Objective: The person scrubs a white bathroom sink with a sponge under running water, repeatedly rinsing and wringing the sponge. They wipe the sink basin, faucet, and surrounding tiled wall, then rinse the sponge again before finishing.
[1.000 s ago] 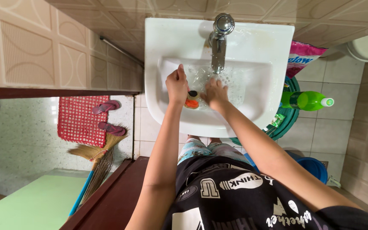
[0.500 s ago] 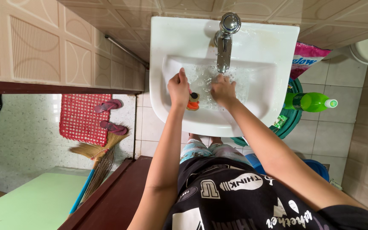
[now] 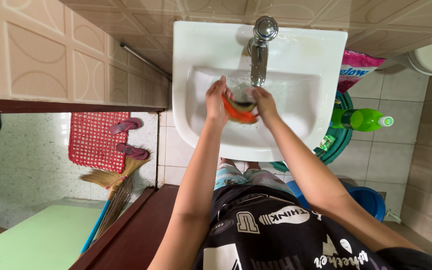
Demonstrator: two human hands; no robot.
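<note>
Over the white sink [image 3: 306,55] both my hands hold a small orange dish [image 3: 237,111] with a dark inside, tilted on its edge. My left hand [image 3: 216,100] grips its left rim. My right hand [image 3: 262,100] holds the right side, fingers at the rim. The dish hangs just below the spout of the chrome tap [image 3: 259,47], above the wet basin.
A green bottle [image 3: 360,119] lies on a teal tub [image 3: 341,142] right of the sink, beside a pink packet [image 3: 357,67]. A blue bucket [image 3: 367,199] stands lower right. Left on the floor are a red mat [image 3: 93,140], pink sandals and a broom [image 3: 113,187].
The orange dish was down in the basin under my hands; now both hands have lifted it and tipped it up under the tap.
</note>
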